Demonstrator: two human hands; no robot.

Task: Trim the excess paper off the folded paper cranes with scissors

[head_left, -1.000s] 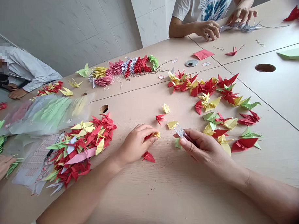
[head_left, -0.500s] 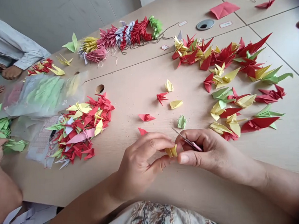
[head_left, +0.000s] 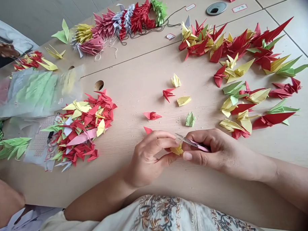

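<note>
left hand [head_left: 150, 157]: pinches a yellow paper crane [head_left: 177, 150] between finger and thumb
right hand [head_left: 214, 152]: clenches a small metal tool [head_left: 192, 142], its tip at the crane
crane: held just above the desk [head_left: 150, 78], near a red paper crane [head_left: 152, 115]

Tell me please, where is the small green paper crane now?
In the head view, the small green paper crane sits just above the person's right hand, below a yellow paper crane.

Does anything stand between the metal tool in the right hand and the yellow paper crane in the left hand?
Nothing visible stands between them: the metal tool in the right hand lies right by the yellow paper crane pinched in the left hand. Only the left fingers sit close by, near the tool's tip.
</note>
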